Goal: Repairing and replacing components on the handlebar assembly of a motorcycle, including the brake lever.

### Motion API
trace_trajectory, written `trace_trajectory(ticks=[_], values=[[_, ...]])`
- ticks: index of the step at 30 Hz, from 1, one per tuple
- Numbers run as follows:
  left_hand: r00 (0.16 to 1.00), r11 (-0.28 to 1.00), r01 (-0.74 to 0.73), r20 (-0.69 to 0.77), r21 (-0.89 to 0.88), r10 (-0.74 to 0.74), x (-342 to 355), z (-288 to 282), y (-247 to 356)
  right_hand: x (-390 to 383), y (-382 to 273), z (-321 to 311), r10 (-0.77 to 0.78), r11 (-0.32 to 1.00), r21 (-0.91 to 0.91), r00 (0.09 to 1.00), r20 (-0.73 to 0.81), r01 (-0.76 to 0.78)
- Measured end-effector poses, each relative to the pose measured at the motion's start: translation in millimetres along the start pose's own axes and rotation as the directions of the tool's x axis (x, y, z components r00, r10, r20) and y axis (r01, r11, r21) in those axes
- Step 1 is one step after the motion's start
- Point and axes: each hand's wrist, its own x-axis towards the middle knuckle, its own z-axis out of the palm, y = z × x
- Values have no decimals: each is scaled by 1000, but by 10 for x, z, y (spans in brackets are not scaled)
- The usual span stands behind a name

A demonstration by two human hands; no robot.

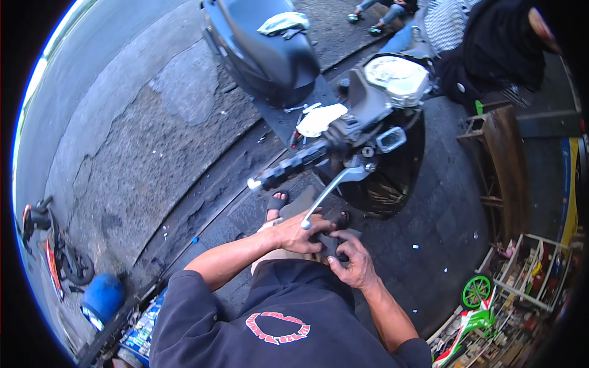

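Note:
In front of my body, close below the silver brake lever (328, 196), my two hands meet at a small dark piece (331, 245) whose kind I cannot make out. My left hand (299, 234) is closed on its left side, with fingertips partly hidden. From the right, my right hand (356, 262) has its fingers bent and its thumb and fingertips at the piece. Just beyond stands a scooter with its handlebar stripped of covers; the black grip (294, 165) points toward the left. A pale headlight unit (399, 76) sits at the front.
A black scooter seat (264, 49) carries a cloth (283, 23). A wooden bench (506, 165) and a crowded parts rack (527, 270) stand right. Another person in dark clothing (491, 55) is at the far right. A blue drum (102, 297) stands left.

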Motion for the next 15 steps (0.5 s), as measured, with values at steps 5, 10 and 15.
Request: trace_trajectory(ticks=[5, 10, 15], values=[[988, 988, 127, 101, -84, -118, 86, -143, 116, -108, -6, -288, 461, 809, 348, 879, 123, -473], [924, 967, 231, 287, 110, -254, 133, -356, 126, -137, -68, -735, 444, 825, 289, 874, 198, -485], [877, 860, 479, 144, -174, -459, 100, -749, -104, -216, -11, -1410, 422, 759, 524, 905, 56, -386]])
